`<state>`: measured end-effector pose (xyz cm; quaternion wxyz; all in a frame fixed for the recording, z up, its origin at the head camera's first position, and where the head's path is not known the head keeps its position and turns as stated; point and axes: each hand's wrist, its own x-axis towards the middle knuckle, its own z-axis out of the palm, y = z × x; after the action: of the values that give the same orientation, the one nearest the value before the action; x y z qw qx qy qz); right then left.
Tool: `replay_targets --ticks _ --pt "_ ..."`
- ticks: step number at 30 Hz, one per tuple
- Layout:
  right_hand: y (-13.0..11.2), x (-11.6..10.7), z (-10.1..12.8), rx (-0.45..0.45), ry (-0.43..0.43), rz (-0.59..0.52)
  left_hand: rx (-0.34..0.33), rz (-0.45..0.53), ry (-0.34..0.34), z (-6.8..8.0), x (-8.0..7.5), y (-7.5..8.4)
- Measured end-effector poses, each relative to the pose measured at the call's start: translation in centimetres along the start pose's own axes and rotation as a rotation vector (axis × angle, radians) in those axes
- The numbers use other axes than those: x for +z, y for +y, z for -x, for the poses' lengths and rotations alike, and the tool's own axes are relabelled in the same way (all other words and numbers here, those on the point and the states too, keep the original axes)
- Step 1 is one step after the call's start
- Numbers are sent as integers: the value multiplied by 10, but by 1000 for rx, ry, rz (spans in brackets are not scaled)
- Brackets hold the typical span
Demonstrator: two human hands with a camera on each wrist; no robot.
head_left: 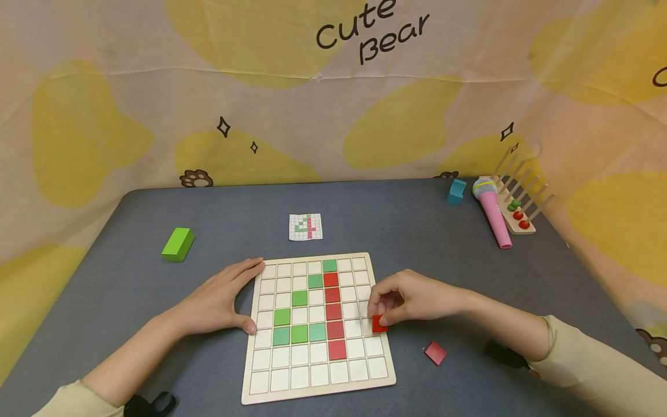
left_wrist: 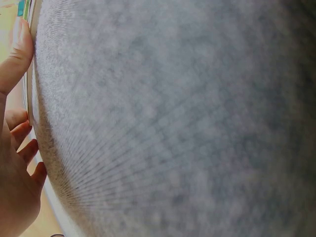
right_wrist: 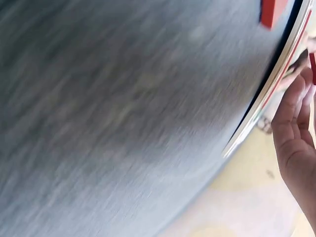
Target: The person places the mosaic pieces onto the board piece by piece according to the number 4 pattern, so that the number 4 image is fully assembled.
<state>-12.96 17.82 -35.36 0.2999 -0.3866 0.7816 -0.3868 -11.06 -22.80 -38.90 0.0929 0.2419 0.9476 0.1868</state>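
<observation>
A wooden grid board (head_left: 286, 394) lies on the dark table, with green tiles (head_left: 299, 333) and a column of red tiles (head_left: 334, 311) set in its squares. My left hand (head_left: 221, 298) rests at the board's left edge, thumb and fingertips touching it, fingers spread. Over the board's right edge, my right hand (head_left: 409, 298) pinches a red square tile (head_left: 380, 324) between thumb and fingers; the right wrist view also shows this held tile (right_wrist: 313, 68). Another red tile (head_left: 435, 353) lies on the table right of the board.
Behind the board lies a small printed pattern card (head_left: 305, 227). A green block (head_left: 178, 244) is at the left. At the back right are a blue block (head_left: 455, 192), a pink toy microphone (head_left: 495, 217) and a peg stand (head_left: 523, 229) with red and green beads.
</observation>
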Motion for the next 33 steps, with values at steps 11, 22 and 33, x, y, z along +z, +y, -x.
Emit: replay_targets --ticks 11,22,33 --pt "-17 31 -19 4 14 -54 9 2 3 0 0 0" --pt "-33 55 -26 44 38 -102 12 10 6 -1 -1 1" --pt "-40 68 -28 29 60 8 6 9 2 0 -1 2"
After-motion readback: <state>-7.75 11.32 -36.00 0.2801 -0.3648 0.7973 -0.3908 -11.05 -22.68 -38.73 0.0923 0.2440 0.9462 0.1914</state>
